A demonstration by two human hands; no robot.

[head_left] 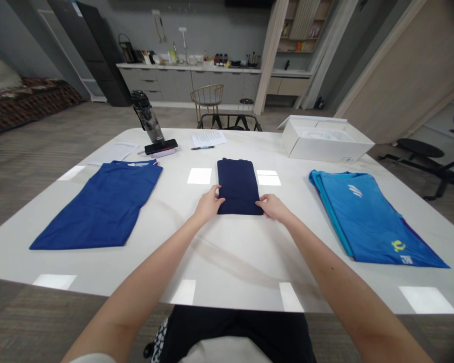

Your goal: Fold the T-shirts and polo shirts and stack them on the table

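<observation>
A dark navy garment, folded into a neat rectangle, lies flat at the middle of the white table. My left hand pinches its left edge between thumb and fingers. At its lower right corner, my right hand grips the edge the same way. To the left lies a blue shirt, flat with its collar toward the far side. Brighter blue shirts with a white logo and a yellow mark lie layered on the right.
Toward the back right stands an open white box. A black handheld vacuum stands at the back left, near a pen and papers. Beyond the table are a chair and a kitchen counter.
</observation>
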